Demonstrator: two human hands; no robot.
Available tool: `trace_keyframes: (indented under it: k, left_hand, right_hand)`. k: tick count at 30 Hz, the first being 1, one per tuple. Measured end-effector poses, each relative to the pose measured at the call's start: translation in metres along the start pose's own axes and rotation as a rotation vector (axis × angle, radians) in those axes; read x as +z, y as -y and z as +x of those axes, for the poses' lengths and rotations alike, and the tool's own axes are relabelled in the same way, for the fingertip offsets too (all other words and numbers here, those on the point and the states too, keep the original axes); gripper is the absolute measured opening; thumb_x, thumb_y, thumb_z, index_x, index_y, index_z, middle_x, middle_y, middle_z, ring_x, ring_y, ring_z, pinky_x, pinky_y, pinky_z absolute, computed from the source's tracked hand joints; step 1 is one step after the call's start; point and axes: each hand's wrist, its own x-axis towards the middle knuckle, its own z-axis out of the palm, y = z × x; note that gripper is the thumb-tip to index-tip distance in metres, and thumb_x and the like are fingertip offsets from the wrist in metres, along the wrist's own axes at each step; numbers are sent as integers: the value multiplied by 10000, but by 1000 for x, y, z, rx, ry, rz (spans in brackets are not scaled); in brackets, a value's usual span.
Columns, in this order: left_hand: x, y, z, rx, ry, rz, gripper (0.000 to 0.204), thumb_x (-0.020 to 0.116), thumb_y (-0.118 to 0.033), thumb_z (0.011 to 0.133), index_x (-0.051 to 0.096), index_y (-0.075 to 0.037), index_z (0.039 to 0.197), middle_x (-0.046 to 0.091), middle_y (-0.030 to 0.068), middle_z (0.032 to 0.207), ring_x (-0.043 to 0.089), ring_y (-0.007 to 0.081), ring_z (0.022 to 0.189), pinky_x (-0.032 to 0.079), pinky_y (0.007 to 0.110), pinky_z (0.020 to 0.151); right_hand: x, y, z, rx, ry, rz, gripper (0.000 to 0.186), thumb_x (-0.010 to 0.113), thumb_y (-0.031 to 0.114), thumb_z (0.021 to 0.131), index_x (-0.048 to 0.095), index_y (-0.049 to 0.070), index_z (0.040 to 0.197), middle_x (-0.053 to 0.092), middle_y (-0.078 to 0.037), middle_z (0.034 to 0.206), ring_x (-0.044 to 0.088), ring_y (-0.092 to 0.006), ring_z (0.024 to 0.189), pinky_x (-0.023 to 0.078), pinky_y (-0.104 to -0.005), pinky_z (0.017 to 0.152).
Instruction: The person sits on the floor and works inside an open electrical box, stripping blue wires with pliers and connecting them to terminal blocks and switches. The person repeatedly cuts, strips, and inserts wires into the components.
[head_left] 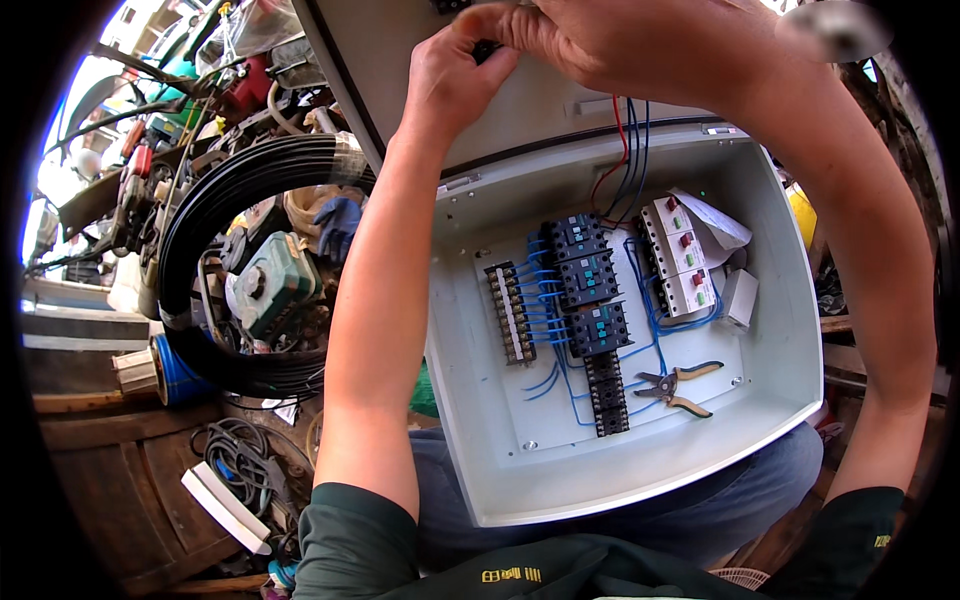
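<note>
My left hand [450,80] and my right hand [560,45] meet at the open door [530,130] of a grey electrical enclosure [640,495]. Both are closed, fingertips pinched around a small black part [485,49] that is mostly hidden. The enclosure rests on my lap. Inside it, black contactors [588,272] are joined by blue wires to a terminal block [512,315]. White circuit breakers [684,255] with red and green buttons sit to their right. Wire strippers [685,385] lie with handles apart beside the black sockets [607,395]. Red and dark wires [628,160] run up to the door.
A crumpled paper [715,220] and a small white box [739,298] lie inside the enclosure's right side. Left of it are a large black cable coil [180,240], a green machine [275,285], a blue can [178,370] and tangled cords [240,460].
</note>
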Motion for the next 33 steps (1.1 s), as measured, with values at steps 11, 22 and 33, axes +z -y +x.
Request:
trace_keyframes:
  k: [11,22,33]
  left_hand:
    - [1,8,4,-39,48,33,303,808,-232,846,760,-18,1056,772,96,924,702,185,836,539,335,807]
    - [-8,33,0,90,113,150,504,752,-217,897,612,-18,1339,632,215,1333,571,361,1271,426,439,1077]
    - [-7,69,-11,86,109,321,724,789,-195,879,438,-10,1484,496,203,1467,500,299,1329,394,412,1112]
  right_hand:
    - [-41,23,16,153,196,229,206,650,113,919,638,-70,1013,709,-221,899,705,-314,822,558,-416,745]
    - [-4,-7,6,-17,47,388,230,723,144,853,689,-34,995,728,-192,950,716,-304,889,563,-398,795]
    - [0,-19,3,-90,44,448,262,796,174,788,741,2,978,746,-164,1001,727,-293,956,568,-380,846]
